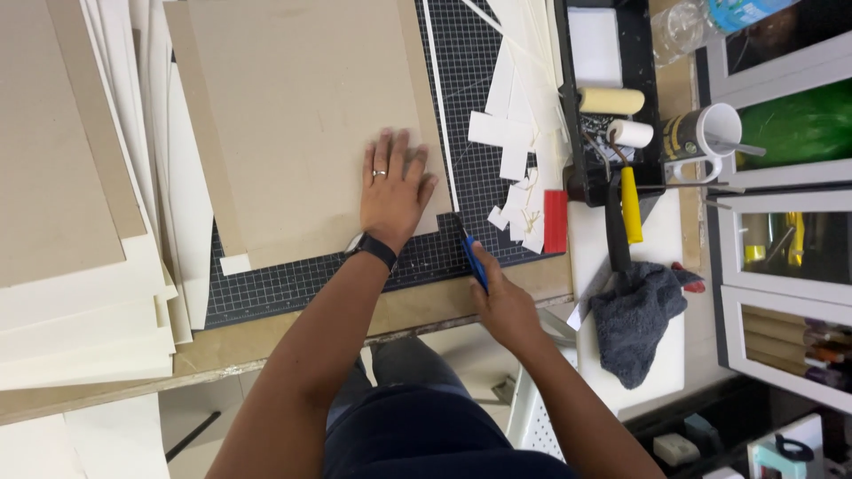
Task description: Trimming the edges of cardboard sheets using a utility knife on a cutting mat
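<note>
The left hand lies flat, fingers spread, on the near right corner of a large sheet of grey-brown board, pressing it down onto the black gridded cutting mat so the sheet cannot slide; its grip is wide and holds nothing, only bearing weight. A ring and a dark wrist strap show on that hand and arm. The right hand has its grip closed around a blue-handled knife, whose tip sits at the board's right edge, just past the near corner, close to the left hand's little finger; the pressing hand is placed beside the blade's line, not across it, which keeps the fingers out of the cut while pinning the edge. The board covers most of the mat, its far part running beyond the top of the view. Along the counter's left edge stand stacks of cream and brown sheets, kept off the mat. To the right of the cutting line lie loose white paper offcuts and a small red strip. Farther right, a black tray holds foam rollers, with a white mug beside it and a grey cloth toward the counter's near right corner.
</note>
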